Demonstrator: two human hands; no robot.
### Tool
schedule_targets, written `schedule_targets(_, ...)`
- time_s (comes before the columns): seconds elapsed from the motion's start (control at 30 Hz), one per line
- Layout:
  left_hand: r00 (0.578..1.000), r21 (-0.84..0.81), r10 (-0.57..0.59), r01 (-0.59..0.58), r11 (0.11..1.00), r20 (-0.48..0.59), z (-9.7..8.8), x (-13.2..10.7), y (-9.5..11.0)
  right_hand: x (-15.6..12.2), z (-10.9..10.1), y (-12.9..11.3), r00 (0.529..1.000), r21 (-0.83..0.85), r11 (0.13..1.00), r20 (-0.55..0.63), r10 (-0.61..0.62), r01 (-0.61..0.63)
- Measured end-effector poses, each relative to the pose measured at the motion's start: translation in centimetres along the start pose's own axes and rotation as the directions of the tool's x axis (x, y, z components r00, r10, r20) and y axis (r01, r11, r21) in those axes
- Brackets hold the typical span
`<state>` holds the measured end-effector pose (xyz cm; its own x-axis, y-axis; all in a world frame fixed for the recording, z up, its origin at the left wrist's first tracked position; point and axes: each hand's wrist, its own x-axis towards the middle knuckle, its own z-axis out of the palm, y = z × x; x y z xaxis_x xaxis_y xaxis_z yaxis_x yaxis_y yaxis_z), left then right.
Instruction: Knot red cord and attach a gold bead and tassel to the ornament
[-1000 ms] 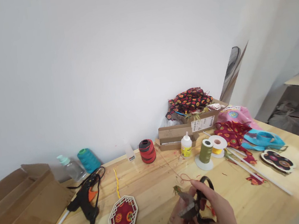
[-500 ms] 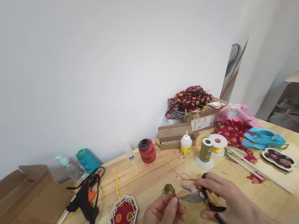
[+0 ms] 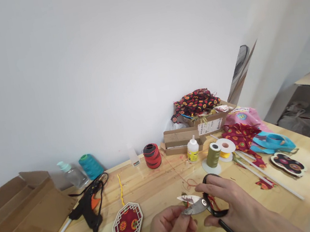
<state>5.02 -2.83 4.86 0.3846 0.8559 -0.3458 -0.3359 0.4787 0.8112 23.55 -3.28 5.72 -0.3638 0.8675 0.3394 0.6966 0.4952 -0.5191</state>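
1. Two hands meet low over the near edge of the worktop (image 3: 154,183). My right hand (image 3: 236,205) has its grip wrapped through the black loops of the scissors (image 3: 198,205), with the thumb in the upper loop and the other fingers curled at the lower one.
2. My left hand (image 3: 170,229) has its grip pressed together, thumb against fingertips, pinching a small thread tuft (image 3: 185,200) of green and red. The tuft stands just above those fingertips, off the worktop.
3. The blades are spread in a narrow V, and the tuft sits between them, partway along their length.
4. To trim it well, I judge:
   - I should hold the tuft steady and taut.
   - I should slide it nearer the pivot, where the bite is cleaner.
   - My fingertips should stay below the lower blade.
   - One even squeeze will do better than nibbling.
5. The scissors' long axis lies nearly level across my view. The tips point to my left, at the pinching hand, and the handles trail off to my right and slant back toward me.
6. The tuft is too small for me to tell which way its strands run.
7. A loose red thread (image 3: 191,184) lies on the worktop just beyond the blades, and I would mind it does not stray into them. The octagonal ornament (image 3: 128,224) lies apart, to my left.
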Motion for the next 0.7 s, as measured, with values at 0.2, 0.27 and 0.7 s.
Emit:
schedule_targets(0.2, 1.0, 0.034, 0.006, -0.006, 0.999, -0.007, -0.02, 0.04, 0.16, -0.08, -0.18, 0.16, 1.0, 0.021, 1.0, 0.017, 0.007, -0.007)
schedule_targets(0.27, 1.0, 0.033, 0.003, -0.003, 0.999, 0.006, 0.04, 0.04, 0.21, -0.15, -0.17, 0.1, 1.0, 0.016, 1.0, 0.023, -0.002, 0.001)
schedule_targets(0.7, 0.999, 0.057, 0.021, -0.022, 0.998, 0.026, -0.24, -0.15, 0.09, -0.29, -0.03, 0.2, 0.996, -0.005, 0.998, 0.064, -0.062, 0.062)
